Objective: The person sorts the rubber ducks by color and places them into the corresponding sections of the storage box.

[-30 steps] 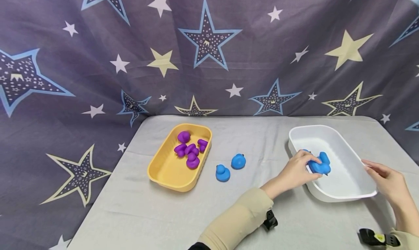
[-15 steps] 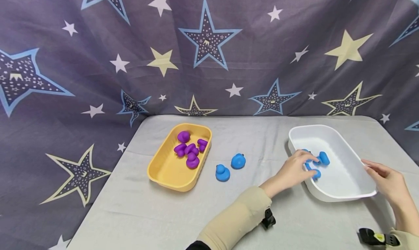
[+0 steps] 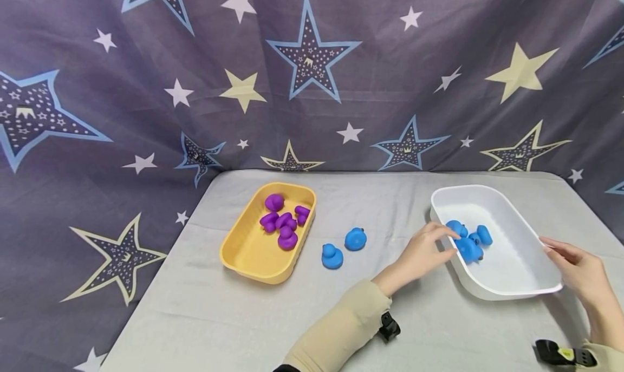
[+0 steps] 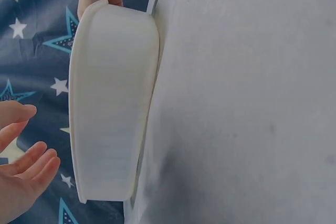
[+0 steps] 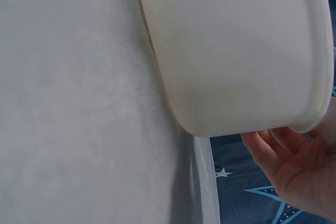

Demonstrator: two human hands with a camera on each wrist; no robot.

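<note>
My left hand (image 3: pixel 421 253) is at the near-left rim of the white tub (image 3: pixel 531 277), thumb and fingers apart with nothing between them. The same hand (image 4: pixel 23 169) shows empty beside the tub's outer wall (image 4: pixel 113 103) in the left wrist view. Inside the tub, several blue rubber ducks (image 3: pixel 469 249) lie bunched against its left side. My right hand (image 3: pixel 580 266) grips the tub's right rim, thumb on top. From the right wrist, its fingers (image 5: pixel 260 153) curl up beneath the rim. Two more blue ducks, one nearer (image 3: pixel 332 257) and one farther (image 3: pixel 355 239), sit on the table.
A yellow tub (image 3: pixel 244 253) stands to the left with several purple rubber ducks (image 3: pixel 287 238) in it. Grey cloth (image 3: pixel 195 312) covers the table. Behind it hangs a dark curtain (image 3: pixel 312 128) printed with stars.
My left hand has let go of a blue duck inside the white tub, then drawn back leftward to its rim. The right hand stays on the opposite rim.
</note>
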